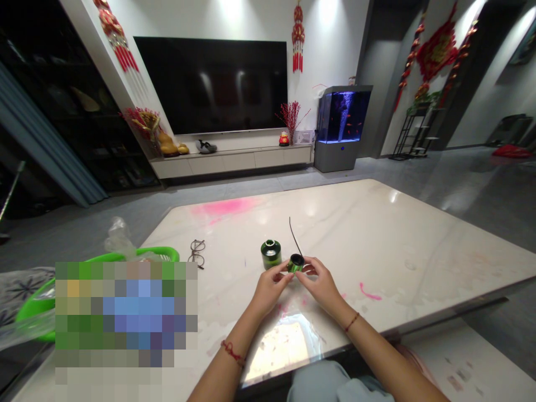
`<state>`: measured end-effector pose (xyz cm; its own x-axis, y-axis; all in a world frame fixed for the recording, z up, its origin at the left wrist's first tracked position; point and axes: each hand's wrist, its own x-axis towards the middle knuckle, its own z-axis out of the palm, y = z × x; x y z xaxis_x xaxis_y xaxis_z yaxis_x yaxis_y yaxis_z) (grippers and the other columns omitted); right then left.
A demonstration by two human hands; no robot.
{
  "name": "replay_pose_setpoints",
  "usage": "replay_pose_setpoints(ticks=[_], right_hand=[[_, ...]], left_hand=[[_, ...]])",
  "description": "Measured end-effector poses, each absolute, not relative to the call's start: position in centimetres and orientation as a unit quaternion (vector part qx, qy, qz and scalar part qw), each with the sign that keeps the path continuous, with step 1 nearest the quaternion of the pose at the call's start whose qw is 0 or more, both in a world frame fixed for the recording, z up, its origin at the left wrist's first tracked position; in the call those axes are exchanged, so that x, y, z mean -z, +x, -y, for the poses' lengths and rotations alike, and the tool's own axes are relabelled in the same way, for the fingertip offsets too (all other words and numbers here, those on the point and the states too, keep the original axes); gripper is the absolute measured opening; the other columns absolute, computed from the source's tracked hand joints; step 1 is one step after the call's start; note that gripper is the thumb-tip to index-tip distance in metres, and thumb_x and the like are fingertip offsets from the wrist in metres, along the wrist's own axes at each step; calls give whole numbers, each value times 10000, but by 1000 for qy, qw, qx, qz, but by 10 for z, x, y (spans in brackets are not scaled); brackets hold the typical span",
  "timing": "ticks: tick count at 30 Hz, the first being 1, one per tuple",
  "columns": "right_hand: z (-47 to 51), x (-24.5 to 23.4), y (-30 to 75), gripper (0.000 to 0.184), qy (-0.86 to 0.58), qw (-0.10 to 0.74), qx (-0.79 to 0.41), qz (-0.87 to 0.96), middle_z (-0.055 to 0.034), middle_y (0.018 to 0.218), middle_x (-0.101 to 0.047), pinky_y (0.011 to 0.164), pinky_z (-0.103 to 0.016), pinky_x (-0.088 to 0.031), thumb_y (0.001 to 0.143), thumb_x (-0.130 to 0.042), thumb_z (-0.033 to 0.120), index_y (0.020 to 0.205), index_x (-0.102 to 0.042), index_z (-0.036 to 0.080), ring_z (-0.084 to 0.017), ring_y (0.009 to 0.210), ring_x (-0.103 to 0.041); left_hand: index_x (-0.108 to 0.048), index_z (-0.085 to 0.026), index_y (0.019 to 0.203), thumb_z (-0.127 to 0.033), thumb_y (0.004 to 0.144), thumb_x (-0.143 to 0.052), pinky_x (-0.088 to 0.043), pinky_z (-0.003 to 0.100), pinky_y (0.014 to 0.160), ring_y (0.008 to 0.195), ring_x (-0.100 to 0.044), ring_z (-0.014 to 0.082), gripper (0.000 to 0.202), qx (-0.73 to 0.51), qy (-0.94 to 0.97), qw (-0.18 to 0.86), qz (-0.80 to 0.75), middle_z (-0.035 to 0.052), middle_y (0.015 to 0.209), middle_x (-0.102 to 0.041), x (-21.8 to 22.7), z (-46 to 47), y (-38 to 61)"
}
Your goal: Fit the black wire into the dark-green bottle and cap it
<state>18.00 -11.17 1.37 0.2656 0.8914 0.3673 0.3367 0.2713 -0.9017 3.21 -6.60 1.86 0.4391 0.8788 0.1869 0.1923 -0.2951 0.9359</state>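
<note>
Left hand (270, 287) and right hand (320, 285) meet over the near-middle of the table (397, 234), fingertips of both pinched on a small green spool (296, 262) with a black top, held just off the surface.

Table: big pale glossy slab. Near edge runs just under the forearms, right edge slants away, far edge well back. Right half and far half are bare, so there's plenty of free room there. Left side is tighter: the green basket (167, 254) hangs at the left edge, with crumpled clear plastic (119, 237) beside it.

Room: grey floor, wall TV (211, 84) over a low cabinet, lit fish tank (341, 125) to its right.

Surface: pink smear (226, 206) near the far edge, short pink mark (371, 293) right of the hands, lamp glare near the front edge.

Small stuff: second green spool (271, 253) upright just beside the left fingertips, eyeglasses (196, 252) further left, thin black strand (293, 234) rising from the held spool.
</note>
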Motion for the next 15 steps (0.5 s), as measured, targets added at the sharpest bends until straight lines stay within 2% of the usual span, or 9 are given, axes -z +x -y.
replay_pose_setpoints(ticks=[3,7,15], right_hand=[[112,-14,180,284,-556,576,-242,549,-62,931,-638,753,-327,-494,719,-598,286,984,-599,184,-176,810,-610],[113,-15,179,292,-557,572,-244,550,-61,951,-634,770,-334,-490,721,-596,276,999,-593,187,-177,830,-606],[114,-17,181,280,-571,551,-205,572,-52,943,-625,766,-337,-483,722,-584,224,1001,-584,201,-183,840,-588]], left_hand=[[-576,-168,1179,-291,798,-560,-527,346,796,856,-655,195,400,-378,715,468,-356,86,1047,-680,-18,66,32],[-607,-190,1134,-298,811,-542,-508,352,848,950,-634,202,346,-382,737,431,-354,79,1126,-646,-19,67,31],[-664,-197,1017,-291,774,-591,-544,300,711,759,-659,161,272,-418,743,340,-397,64,995,-694,-23,68,31]])
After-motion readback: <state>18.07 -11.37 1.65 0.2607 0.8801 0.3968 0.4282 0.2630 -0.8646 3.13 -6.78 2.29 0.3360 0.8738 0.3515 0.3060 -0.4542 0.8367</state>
